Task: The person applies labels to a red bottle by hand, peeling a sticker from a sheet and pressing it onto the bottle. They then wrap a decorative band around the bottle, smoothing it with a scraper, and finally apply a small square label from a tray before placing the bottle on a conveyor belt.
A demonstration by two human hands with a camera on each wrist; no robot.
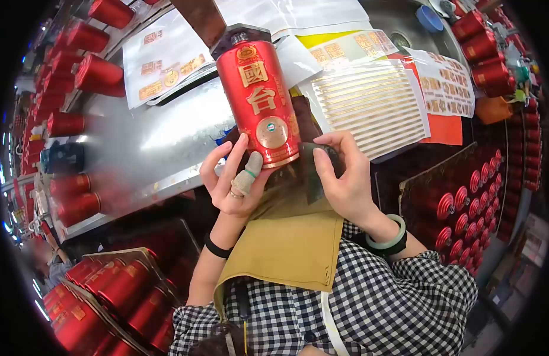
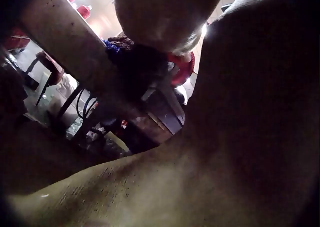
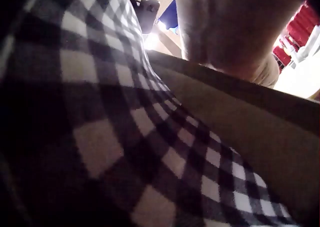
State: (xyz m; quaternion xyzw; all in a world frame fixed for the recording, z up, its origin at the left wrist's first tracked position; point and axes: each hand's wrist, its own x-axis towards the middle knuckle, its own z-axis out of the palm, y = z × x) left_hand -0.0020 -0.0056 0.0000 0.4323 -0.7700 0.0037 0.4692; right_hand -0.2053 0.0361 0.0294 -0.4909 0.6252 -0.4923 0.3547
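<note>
A red bottle with gold Chinese characters and a round gold emblem leans away from me, its lower end toward my body. At that lower end my left hand holds it, the thumb in a pale finger cot against its side. My right hand pinches a dark, flat, thin-edged piece between thumb and fingers, just right of the bottle's base. Beyond the bottle's far end is a dark octagonal part. Both wrist views are dark, filled mostly by skin, sleeve and apron.
Sheets of gold-striped stickers and gold-print labels lie on the metal table. Red bottles stand along the left; crates of red bottles flank me on both sides. A blue bowl sits at the back right.
</note>
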